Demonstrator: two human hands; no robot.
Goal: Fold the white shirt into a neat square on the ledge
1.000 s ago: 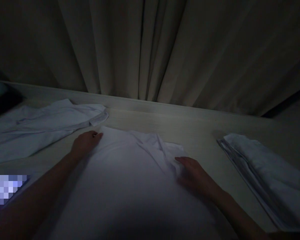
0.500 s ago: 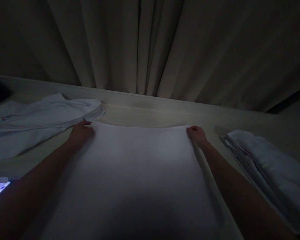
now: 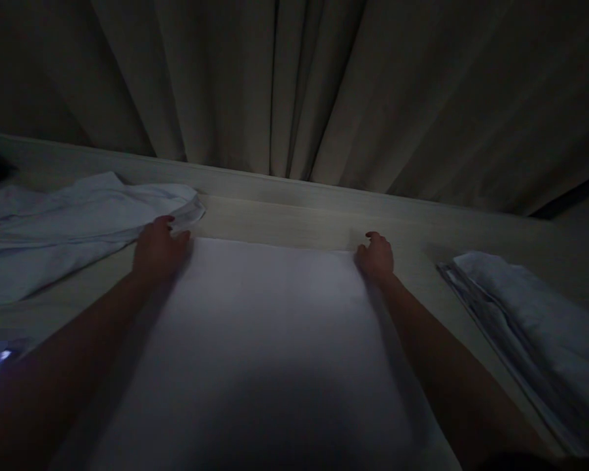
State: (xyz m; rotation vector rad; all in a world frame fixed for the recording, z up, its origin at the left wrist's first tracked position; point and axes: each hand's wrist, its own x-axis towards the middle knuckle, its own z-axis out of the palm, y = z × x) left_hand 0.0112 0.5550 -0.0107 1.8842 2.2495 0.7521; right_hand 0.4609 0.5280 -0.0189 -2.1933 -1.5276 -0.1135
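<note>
Hands pin the far corners of a smooth white cloth [image 3: 269,327] on the counter [image 3: 285,219]: left hand [image 3: 158,252] and right hand [image 3: 375,256] each grip one. Spreading looks done. A crumpled cloth [image 3: 73,219] lies at the left edge, a folded stack [image 3: 530,327] at the right.

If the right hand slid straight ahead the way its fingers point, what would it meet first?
Probably bare table, then the raised ledge below the curtain; the right hand has nothing else ahead, though depth is unclear.

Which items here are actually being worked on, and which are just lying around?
In hand:
- white cloth, spread flat on the table
- left hand on its far left corner
- right hand on its far right corner

Lying about:
- crumpled white garment, far left
- folded white stack, right
- curtain behind the table
</note>
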